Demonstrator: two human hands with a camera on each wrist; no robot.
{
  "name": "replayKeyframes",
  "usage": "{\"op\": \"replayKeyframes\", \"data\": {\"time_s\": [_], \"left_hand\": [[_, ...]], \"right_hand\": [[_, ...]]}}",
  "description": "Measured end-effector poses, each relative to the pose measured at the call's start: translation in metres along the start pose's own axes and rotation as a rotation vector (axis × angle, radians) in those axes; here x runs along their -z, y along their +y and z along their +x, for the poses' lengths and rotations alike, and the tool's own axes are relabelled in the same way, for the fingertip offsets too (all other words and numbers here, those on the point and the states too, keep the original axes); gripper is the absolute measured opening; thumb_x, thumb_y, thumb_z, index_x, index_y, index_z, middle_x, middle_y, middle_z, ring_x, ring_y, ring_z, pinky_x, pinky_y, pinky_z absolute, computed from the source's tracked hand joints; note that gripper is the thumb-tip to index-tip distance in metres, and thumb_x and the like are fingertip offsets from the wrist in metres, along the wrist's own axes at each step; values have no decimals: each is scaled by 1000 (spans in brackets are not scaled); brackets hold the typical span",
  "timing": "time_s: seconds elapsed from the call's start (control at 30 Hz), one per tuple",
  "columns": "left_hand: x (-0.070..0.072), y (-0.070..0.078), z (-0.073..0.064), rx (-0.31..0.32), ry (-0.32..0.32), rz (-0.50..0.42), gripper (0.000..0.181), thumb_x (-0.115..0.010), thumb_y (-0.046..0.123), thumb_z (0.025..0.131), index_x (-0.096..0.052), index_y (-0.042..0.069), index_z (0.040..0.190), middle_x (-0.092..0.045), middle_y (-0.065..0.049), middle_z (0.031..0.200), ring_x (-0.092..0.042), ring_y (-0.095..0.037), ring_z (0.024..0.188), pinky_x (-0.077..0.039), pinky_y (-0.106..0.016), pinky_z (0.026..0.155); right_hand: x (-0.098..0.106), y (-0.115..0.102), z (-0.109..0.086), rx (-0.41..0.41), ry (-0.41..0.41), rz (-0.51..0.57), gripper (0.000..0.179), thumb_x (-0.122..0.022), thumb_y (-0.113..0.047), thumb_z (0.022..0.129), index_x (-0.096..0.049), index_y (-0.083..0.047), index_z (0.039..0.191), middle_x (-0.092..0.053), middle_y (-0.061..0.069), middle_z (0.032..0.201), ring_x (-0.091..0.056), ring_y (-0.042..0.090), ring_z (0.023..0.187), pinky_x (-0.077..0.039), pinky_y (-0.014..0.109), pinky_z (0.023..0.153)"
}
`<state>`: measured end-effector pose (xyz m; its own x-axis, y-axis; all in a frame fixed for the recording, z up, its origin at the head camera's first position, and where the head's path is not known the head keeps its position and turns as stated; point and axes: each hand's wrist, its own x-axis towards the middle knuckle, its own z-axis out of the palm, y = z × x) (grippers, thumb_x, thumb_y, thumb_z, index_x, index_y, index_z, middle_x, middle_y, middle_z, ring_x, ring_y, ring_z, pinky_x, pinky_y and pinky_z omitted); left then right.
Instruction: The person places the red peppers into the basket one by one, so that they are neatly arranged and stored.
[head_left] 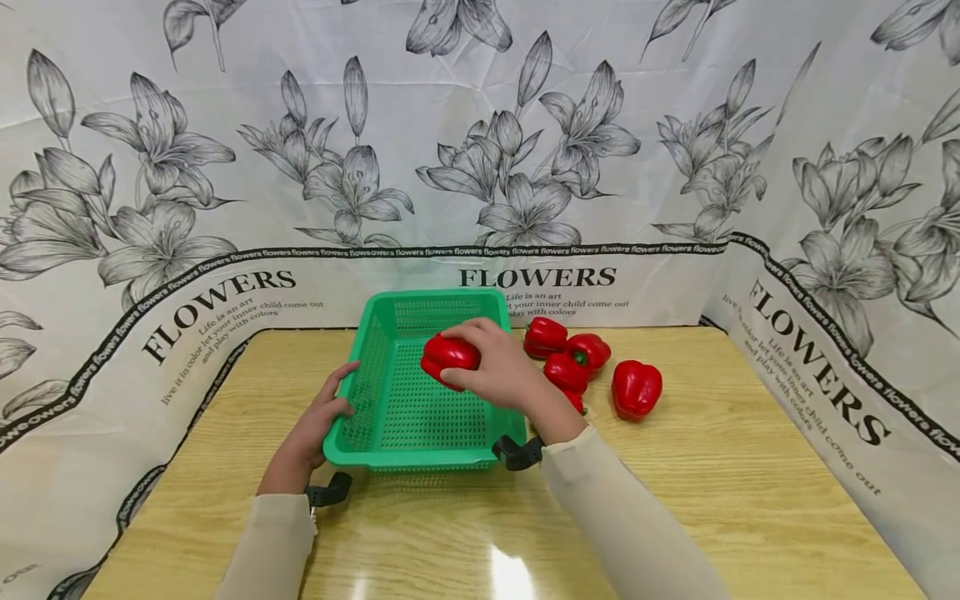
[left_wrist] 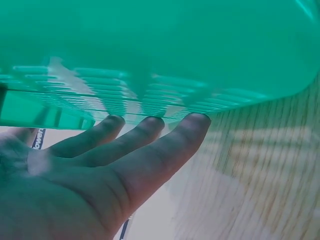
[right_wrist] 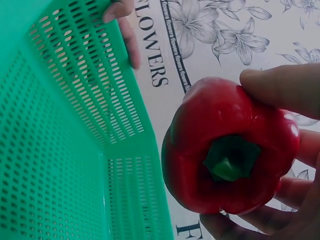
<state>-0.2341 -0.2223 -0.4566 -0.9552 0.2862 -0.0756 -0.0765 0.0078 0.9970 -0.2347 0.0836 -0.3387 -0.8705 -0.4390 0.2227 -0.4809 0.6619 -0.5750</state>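
Note:
A red bell pepper (head_left: 448, 358) is in my right hand (head_left: 498, 367), above the inside of a green plastic basket (head_left: 348, 457). In the right wrist view the thumb and fingers wrap the bell pepper (right_wrist: 200, 120), and its green stem (right_wrist: 227, 170) faces the camera. My left hand (head_left: 318, 421) holds the basket's left side, thumb over the rim. In the left wrist view the fingers (left_wrist: 150, 165) press along the slotted outer wall (left_wrist: 100, 82). The basket's perforated floor (head_left: 420, 425) shows no pepper lying on it.
To the right of the basket several red bell peppers (head_left: 588, 352) lie clustered, partly hidden by my right arm. One more bell pepper (head_left: 636, 389) sits apart, farther right. A flower-printed cloth (head_left: 540, 208) hangs behind and beside the wooden table (head_left: 720, 467).

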Motion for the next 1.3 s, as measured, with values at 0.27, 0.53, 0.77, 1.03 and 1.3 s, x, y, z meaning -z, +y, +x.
{"op": "replayKeyframes", "data": {"time_s": [0.27,0.53,0.77,1.03,1.3], "left_hand": [[0,1,-1,-8,0,-2,80,-36,1,84,-11,27,155,-12,-25,153,-41,-38,114,-48,-39,80],[-1,3,-2,-14,-2,-5,79,-35,0,85,-10,26,155,-12,-24,153,-41,-38,115,-48,-39,81],[-2,3,-2,-21,-2,-21,80,-35,0,84,-10,26,156,-12,-24,154,-39,-40,118,-47,-39,82],[-1,1,-1,-18,11,-28,80,-35,0,84,-12,28,155,-13,-25,153,-41,-38,116,-48,-38,81],[0,0,-1,-15,-2,-35,80,-35,1,84,-12,27,155,-14,-24,153,-43,-38,115,-48,-39,81]], "right_hand": [[-5,1,15,-61,-55,104,47,-68,-39,85,-58,-29,131,-51,-3,135,-53,23,114,-51,40,84],[-15,6,27,-84,-83,159,47,-69,-36,84,-59,-27,128,-53,-1,132,-53,22,111,-51,38,81],[-25,8,34,-104,-136,209,47,-69,-34,84,-60,-24,128,-56,2,125,-54,21,107,-50,36,80],[-37,9,41,-117,-178,250,47,-69,-34,84,-60,-23,129,-60,2,121,-56,20,102,-49,35,80],[-45,15,47,-142,-218,431,46,-71,-28,84,-60,-18,128,-61,5,119,-57,23,103,-51,37,82]]}}
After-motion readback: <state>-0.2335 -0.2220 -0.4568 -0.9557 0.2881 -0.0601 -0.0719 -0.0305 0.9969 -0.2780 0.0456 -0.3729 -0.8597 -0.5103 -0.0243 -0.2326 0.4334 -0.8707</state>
